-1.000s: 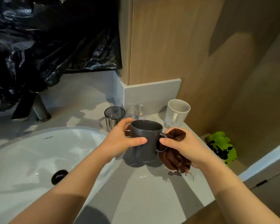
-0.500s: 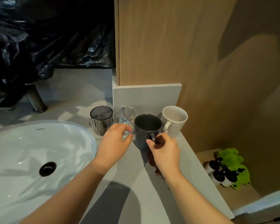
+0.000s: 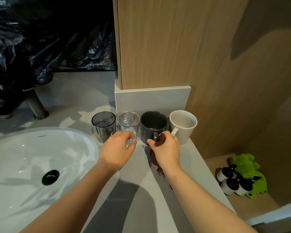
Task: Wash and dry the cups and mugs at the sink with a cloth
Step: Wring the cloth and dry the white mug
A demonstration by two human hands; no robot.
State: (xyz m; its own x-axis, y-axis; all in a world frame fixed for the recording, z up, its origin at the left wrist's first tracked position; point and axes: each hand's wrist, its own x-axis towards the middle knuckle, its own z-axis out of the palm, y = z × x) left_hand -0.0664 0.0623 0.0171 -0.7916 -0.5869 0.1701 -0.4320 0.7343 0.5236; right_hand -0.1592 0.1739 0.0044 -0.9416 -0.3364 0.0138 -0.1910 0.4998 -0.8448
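The left hand (image 3: 118,148) curls its fingers loosely round nothing, and the clear glass (image 3: 128,123) stands upright just beyond their tips. The right hand (image 3: 165,149) clutches the brown cloth (image 3: 154,160) beside the grey mug (image 3: 154,123) handle, so the left is nearer the glass.

Left hand (image 3: 118,148) curled, grip unclear, right hand (image 3: 165,148) gripping cloth (image 3: 154,159)

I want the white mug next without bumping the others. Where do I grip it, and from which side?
Grip the white mug by its handle, coming from the front. The handle juts toward the near counter edge; the grey mug stands close on its left and a wood panel behind, so the body is likely harder to grasp.
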